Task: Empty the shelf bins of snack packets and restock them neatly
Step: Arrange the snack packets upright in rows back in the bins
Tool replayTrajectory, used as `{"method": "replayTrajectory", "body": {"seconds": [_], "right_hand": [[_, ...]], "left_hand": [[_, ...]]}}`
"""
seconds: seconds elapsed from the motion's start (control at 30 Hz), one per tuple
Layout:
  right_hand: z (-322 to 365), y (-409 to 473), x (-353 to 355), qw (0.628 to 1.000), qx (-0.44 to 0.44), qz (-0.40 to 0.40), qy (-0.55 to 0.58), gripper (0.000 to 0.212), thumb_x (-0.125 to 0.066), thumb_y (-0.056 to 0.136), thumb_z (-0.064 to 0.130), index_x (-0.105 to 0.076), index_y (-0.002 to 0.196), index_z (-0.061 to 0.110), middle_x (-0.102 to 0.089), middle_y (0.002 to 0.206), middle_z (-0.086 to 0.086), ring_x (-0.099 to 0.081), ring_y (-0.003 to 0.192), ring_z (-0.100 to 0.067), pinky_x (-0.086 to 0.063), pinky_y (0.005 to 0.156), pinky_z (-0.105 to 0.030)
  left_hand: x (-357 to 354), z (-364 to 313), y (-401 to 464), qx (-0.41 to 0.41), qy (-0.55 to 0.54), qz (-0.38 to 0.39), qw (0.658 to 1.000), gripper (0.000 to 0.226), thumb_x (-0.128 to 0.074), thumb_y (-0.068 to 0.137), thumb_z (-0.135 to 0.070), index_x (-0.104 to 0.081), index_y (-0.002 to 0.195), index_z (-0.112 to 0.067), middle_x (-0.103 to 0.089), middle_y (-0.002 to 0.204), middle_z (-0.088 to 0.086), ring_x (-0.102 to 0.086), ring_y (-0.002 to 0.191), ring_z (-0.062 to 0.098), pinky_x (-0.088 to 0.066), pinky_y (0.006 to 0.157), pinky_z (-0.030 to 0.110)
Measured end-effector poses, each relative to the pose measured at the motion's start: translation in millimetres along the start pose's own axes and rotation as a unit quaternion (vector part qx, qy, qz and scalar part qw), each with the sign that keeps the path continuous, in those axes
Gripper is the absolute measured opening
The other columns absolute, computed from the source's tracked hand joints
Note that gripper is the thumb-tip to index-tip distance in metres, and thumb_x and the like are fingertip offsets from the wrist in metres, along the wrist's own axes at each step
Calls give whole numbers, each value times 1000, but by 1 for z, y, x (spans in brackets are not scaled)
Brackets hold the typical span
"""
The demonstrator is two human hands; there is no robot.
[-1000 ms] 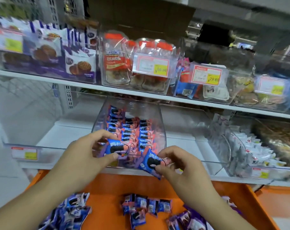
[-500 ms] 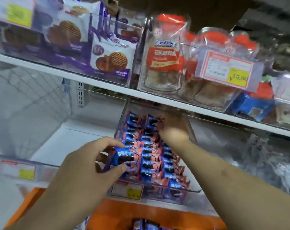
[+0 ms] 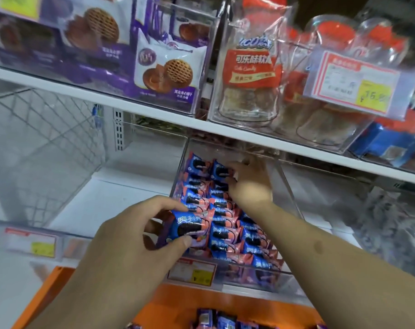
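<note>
We pinch one blue snack packet (image 3: 190, 225) in our left hand (image 3: 135, 236) at the clear bin's (image 3: 289, 186) front left corner — our right hand (image 3: 249, 184) reaches deep inside, fingers curled on a packet in the back row (image 3: 219, 170) of the neat packet rows (image 3: 239, 233).

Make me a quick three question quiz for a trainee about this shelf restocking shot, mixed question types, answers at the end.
1. True or false: the left hand holds a blue snack packet.
2. Where is the right hand? A) at the back of the clear bin B) on the orange tray C) on the upper shelf
3. Fill in: the packets in the bin stand in ___.

Key: 1 true; 2 A; 3 rows.
</note>
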State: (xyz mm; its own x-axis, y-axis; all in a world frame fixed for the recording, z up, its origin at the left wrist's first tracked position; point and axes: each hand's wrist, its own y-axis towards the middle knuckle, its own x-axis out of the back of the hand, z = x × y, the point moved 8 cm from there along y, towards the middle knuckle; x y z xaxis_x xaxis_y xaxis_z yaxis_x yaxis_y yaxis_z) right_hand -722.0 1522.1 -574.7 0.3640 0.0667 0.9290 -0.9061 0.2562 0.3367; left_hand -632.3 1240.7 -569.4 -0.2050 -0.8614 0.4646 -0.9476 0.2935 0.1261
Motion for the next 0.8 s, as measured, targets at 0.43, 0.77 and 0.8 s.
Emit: {"method": "replayTrajectory", "body": {"seconds": [0.43, 0.77, 0.8], "right_hand": [[-72, -149, 97, 995, 35, 8, 92, 47, -65, 99, 29, -57, 145, 27, -53, 148, 13, -47, 137, -7, -26, 110, -8], [-100, -170, 74, 976, 46, 41, 209, 56, -52, 102, 57, -31, 155, 59, -13, 158, 50, -11, 147, 22, -17, 119, -12], [-101, -170, 74, 976, 43, 35, 213, 55, -52, 103, 56, -32, 154, 59, -13, 158, 50, -12, 147, 22, -17, 119, -11]], "left_hand": [[-25, -28, -17, -11, -45, 47, 998, 37, -88, 79, -20, -71, 99, -45, -73, 96, -22, -74, 79, 5, -54, 70, 19], [-109, -55, 86, -72, -1, 9, 997, 27, -92, 76, -24, -76, 96, -34, -71, 79, -11, -69, 78, 9, -52, 72, 23], [-119, -54, 106, -84, 24, 4, 996, 28, -91, 76, -31, -75, 99, -34, -71, 82, -15, -68, 79, 8, -48, 71, 19]]}}
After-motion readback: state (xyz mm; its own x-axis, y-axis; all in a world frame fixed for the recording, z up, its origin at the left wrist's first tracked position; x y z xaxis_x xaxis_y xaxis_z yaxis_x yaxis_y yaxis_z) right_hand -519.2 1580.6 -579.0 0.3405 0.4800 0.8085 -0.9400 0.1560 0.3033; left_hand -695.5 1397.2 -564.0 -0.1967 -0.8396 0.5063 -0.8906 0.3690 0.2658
